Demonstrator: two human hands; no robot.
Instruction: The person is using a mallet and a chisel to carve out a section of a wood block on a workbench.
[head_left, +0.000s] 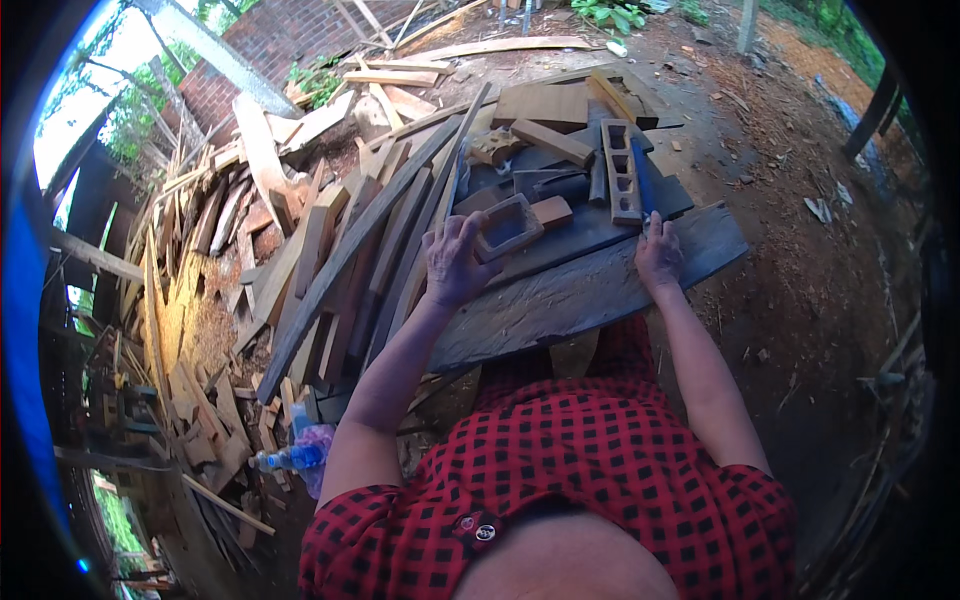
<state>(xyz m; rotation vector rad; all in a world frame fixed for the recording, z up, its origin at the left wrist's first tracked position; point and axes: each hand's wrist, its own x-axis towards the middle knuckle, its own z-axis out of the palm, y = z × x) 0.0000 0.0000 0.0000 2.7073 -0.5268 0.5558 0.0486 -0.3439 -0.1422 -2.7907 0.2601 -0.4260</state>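
Note:
My left hand (456, 265) grips the near left side of a small rectangular wooden frame (512, 226) with an open middle. A short reddish wood block (551, 212) lies against the frame's right side. Over the right part of the bench, my right hand (658, 258) is closed at the near end of a long narrow blue object (642, 178); its kind is unclear. Just left of that lies a long wooden piece with several square openings (622, 172). Both hands are above the worn plank (600, 285) along the bench's near edge.
Loose wood pieces (555, 143) lie at the far side of the bench. Long boards (380, 235) are heaped against its left side, with scrap wood (210, 420) beyond. A plastic bottle (290, 458) is by my left elbow. Bare earth (800, 300) stretches to the right.

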